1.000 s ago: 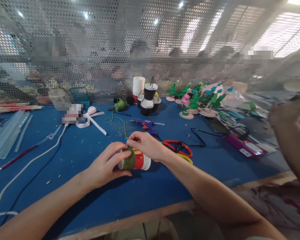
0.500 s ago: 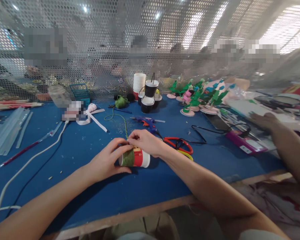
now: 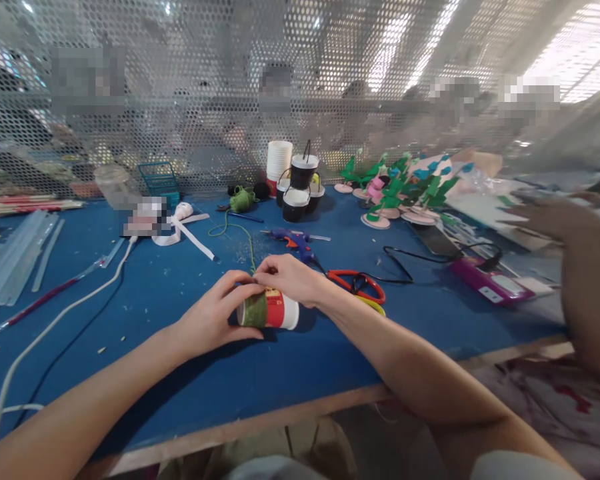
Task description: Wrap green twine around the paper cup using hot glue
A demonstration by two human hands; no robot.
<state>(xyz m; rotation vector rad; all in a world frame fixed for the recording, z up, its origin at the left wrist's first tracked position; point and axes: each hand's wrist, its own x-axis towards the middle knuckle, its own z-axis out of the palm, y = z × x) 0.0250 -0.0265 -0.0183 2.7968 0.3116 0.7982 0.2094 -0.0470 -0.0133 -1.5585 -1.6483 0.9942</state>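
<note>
A red and white paper cup [image 3: 276,311] lies on its side just above the blue table, its base end wrapped in green yarn. My left hand [image 3: 225,303] is closed round the wrapped end, thumb below and fingers on top. With fingertips pinched at the top of the cup, my right hand [image 3: 287,277] holds the green yarn [image 3: 253,250], though the exact pinch is partly hidden. That strand runs back across the table to a green yarn ball [image 3: 241,199].
Behind my hands lie a blue glue gun [image 3: 293,239] and red-handled scissors [image 3: 360,285]. Small black-and-white buckets [image 3: 296,205] and stacked cups [image 3: 279,163] stand at the back. Glue sticks [image 3: 17,257] lie left. A purple power strip [image 3: 490,280] and a co-worker's arm [image 3: 585,267] are at right.
My hands and the cup stay almost in place, with only a slight shift of the fingers. The co-worker's hand at right has lifted and moved nearer.
</note>
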